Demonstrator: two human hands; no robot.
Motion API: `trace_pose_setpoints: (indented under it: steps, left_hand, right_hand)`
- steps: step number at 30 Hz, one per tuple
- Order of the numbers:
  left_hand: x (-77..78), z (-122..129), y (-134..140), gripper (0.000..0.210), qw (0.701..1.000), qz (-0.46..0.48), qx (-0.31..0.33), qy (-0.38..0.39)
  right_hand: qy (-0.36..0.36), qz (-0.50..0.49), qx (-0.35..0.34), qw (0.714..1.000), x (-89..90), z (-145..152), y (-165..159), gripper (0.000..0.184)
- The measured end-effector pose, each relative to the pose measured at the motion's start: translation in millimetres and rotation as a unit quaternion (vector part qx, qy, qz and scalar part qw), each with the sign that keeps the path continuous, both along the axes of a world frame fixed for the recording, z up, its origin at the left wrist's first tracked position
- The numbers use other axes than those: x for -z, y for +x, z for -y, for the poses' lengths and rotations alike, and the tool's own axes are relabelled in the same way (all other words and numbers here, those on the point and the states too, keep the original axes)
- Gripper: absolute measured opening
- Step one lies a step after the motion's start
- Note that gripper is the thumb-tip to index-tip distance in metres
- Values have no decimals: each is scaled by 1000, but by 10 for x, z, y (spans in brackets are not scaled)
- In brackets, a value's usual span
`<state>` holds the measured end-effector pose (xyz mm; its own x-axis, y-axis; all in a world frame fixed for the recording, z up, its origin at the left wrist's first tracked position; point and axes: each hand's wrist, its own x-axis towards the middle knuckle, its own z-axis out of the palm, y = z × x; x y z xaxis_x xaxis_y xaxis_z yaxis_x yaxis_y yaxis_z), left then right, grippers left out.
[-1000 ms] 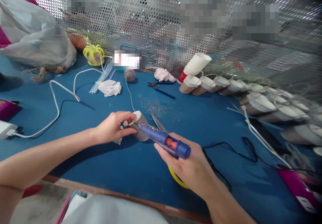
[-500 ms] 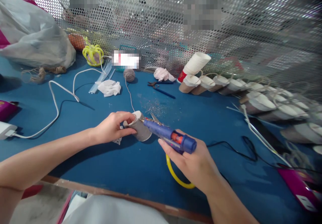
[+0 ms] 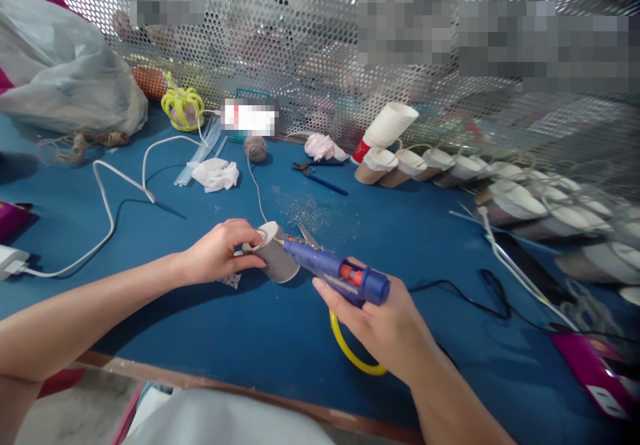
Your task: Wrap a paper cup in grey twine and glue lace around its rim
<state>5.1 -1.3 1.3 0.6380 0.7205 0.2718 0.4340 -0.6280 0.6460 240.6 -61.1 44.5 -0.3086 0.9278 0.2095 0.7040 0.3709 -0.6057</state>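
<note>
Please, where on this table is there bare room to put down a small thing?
Bare tabletop shows at the front, between the left forearm and the yellow scissors handle; also between the pliers and the black cord. It is crowded on the right, where rows of cups sit close together, and around the grey cup and glue gun.

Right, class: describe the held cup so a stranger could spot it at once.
On the blue table, find the left hand. It grips a grey cup, beside the tip of a blue glue gun. Unlike the cups grouped on the right, this one is held.
</note>
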Motion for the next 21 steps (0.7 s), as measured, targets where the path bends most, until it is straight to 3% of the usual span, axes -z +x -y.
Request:
trace_pose_setpoints:
  steps: [10, 15, 21]
  left_hand:
    - [-18, -6, -9, 18, 1000, 1, 27, 10]
    - [-24, -2, -3, 18, 999, -2, 30, 10]
    - [-13, -3, -8, 21, 999, -3, 30, 11]
  right_hand:
    - [-11, -5, -3, 1000, -3, -4, 10, 18]
    - [-39, -30, 35, 998, 10, -15, 0, 21]
    - [-34, -13, 1, 999, -11, 9, -6, 20]
